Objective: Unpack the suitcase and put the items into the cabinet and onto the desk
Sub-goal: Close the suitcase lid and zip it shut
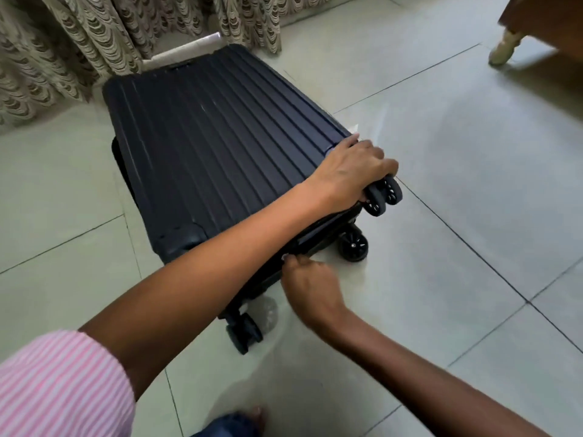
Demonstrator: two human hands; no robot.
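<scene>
Down on the tiled floor (457, 152), leaning over a ribbed suitcase (214, 130), flat, lid shut. Clamping its corner with the left hand (350, 171), fingers curled over the edge just above a wheel (383, 193). Pinching the zip pull (285, 257) with the right hand (310, 287), fingertips at the seam.

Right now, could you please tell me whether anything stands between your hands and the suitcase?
Nothing visible does. The left hand grips the suitcase at its wheeled corner, and the right hand pinches at its side seam.

Closed suitcase (220, 146) flat on tiled floor (457, 184)
</scene>
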